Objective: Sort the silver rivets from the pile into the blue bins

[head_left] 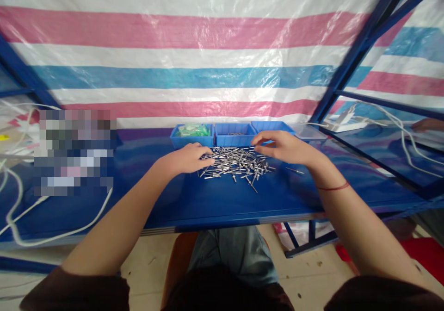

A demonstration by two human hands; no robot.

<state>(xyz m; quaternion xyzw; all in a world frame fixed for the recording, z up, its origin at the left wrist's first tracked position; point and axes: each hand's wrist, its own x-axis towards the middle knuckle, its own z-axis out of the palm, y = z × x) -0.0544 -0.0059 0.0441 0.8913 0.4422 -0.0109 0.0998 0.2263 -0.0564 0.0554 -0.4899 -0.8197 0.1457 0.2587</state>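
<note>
A loose heap of silver blind rivets (236, 161) lies on the blue table. My left hand (190, 158) rests at the heap's left edge, its fingers touching the rivets and its thumb apart from them. Over the right side of the heap is my right hand (282, 146), fingers bent and parted from the thumb, with nothing visible between them. One stray rivet (294, 170) lies to the right, under the right wrist. Behind the heap stand three blue bins: the left bin (192, 141) has green plastic packets, the middle bin (234, 139) a few rivets, and the right bin (272, 126) is partly hidden.
A clear plastic lid or tray (312, 132) sits beyond my right wrist. White cables (65, 239) loop across the table's left side, near a blurred-out patch. Blue metal posts (360, 47) frame both sides, and a striped plastic sheet (194, 28) hangs behind.
</note>
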